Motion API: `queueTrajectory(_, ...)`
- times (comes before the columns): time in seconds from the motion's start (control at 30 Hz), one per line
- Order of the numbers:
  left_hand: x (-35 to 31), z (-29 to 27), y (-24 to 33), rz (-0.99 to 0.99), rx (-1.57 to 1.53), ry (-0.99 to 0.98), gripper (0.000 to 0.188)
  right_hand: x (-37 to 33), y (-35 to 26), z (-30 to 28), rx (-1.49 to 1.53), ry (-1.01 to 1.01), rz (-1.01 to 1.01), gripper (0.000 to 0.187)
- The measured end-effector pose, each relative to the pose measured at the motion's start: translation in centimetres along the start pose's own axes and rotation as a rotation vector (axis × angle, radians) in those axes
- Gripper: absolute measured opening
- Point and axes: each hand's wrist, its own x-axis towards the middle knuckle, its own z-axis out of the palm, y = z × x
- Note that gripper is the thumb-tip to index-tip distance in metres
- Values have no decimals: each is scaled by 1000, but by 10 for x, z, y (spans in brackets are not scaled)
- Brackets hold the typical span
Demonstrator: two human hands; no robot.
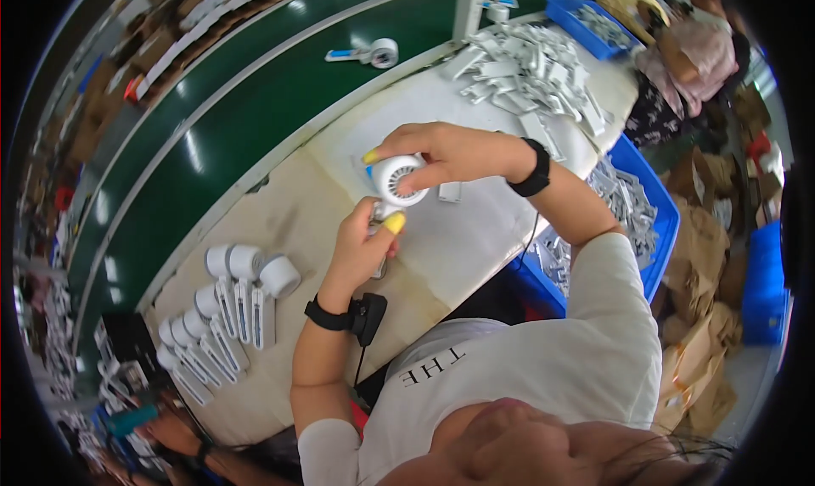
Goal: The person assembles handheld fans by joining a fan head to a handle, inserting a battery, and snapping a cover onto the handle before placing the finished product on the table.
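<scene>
Over the pale worktable I hold a small white handheld fan (399,180) with a round, slotted head, a bit of blue showing beside it. My left hand (361,241) is closed around its handle below the head, the thumb along it. My right hand (441,153) grips the head from above and the right, with fingers on its far side and the thumb over the front grille. Yellow covers sit on some fingertips of both hands. Much of the handle is hidden by my left hand. A white flat part (450,191) lies just right of the fan head.
Several finished-looking white fans (242,286) lie in rows at left. A heap of white parts (535,70) covers the far right of the table. Blue bins (666,231) of parts stand at right. Beyond runs a green conveyor (255,112) carrying one fan (382,53). Other people work nearby.
</scene>
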Motion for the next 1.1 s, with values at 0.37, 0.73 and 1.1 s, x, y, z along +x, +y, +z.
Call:
queueTrajectory(0.37, 7, -5, -4, 176, -530, 116, 27, -49, 47, 12, -198, 324, 664, 49)
queueTrajectory(0.73, 12, -19, -19, 293, -592, 245, 29, -32, 87, 60, -413, 638, 373, 57)
queueTrajectory(1.1, 10, -15, -19, 403, -720, 304, 33, -6, -9, 82, 225, 665, -64, 35)
